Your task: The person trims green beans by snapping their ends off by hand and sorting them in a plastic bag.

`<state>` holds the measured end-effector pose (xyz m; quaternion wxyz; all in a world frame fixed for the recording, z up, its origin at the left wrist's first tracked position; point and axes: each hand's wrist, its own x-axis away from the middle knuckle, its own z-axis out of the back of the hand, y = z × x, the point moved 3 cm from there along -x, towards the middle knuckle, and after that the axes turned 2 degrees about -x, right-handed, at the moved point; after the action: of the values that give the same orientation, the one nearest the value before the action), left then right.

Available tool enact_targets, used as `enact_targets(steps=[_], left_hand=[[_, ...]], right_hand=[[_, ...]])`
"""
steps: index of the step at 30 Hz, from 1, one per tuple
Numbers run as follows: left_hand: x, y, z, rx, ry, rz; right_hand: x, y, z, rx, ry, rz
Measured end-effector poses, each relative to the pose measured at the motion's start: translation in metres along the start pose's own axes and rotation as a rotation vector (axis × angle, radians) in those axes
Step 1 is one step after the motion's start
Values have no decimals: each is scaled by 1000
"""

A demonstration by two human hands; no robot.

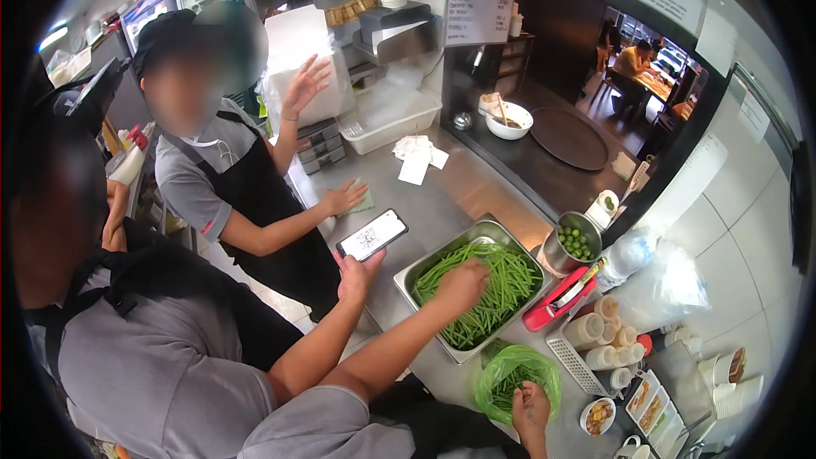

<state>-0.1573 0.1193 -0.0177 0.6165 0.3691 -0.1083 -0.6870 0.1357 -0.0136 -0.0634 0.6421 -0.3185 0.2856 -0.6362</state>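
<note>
My left hand is over a metal tray heaped with green beans. It is slightly blurred and its fingertips are hidden, so I cannot tell how they are closed. Closer to me, a green plastic bag stands beside the tray with more green beans in it. At that bag's right side is my right hand, fingers curled closed; what is in them is too small to make out.
Left of the tray, a co-worker's hand holds a phone. Another person in a black apron rests a hand on a green cloth. Right of the tray stand a metal pot of green limes, a red object and several squeeze bottles.
</note>
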Motion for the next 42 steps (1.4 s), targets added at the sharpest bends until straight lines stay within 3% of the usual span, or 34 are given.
enact_targets(steps=[2, 4, 7, 11, 13, 15, 16, 18, 21, 28, 31, 37, 42], left_hand=[[-7, -21, -2, -70, -42, 151], [-6, -18, -6, -94, -79, 159], [12, 0, -16, -38, -134, 163], [36, 59, -21, 281, -190, -54], [52, 85, -32, 527, -403, -58], [70, 108, -42, 623, -470, -174], [79, 111, -50, 624, -469, -175], [93, 117, -66, 539, -711, -177], [100, 114, -67, 355, -800, -75], [102, 105, -69, 187, -768, -47], [108, 101, -79, 184, -761, -129], [107, 107, -86, 236, -715, -180], [101, 120, -72, 451, -580, -300]], right_hand=[[-3, -2, 2, 46, 19, 39], [-5, -2, 2, 262, -61, 166], [-6, 3, 2, 297, -139, 144], [-13, -10, -2, 333, -23, 232], [-18, -23, -5, 369, 3, 370], [-21, -15, -14, 389, -86, 373], [-22, -11, -19, 405, -168, 374], [-21, -8, -21, 391, -125, 371], [-22, 0, -24, 354, -78, 377], [-6, -14, -9, 233, -56, 439], [0, -23, 2, 189, 30, 384], [5, -41, 27, 156, 93, 345], [9, -40, 46, 74, 153, 281]])
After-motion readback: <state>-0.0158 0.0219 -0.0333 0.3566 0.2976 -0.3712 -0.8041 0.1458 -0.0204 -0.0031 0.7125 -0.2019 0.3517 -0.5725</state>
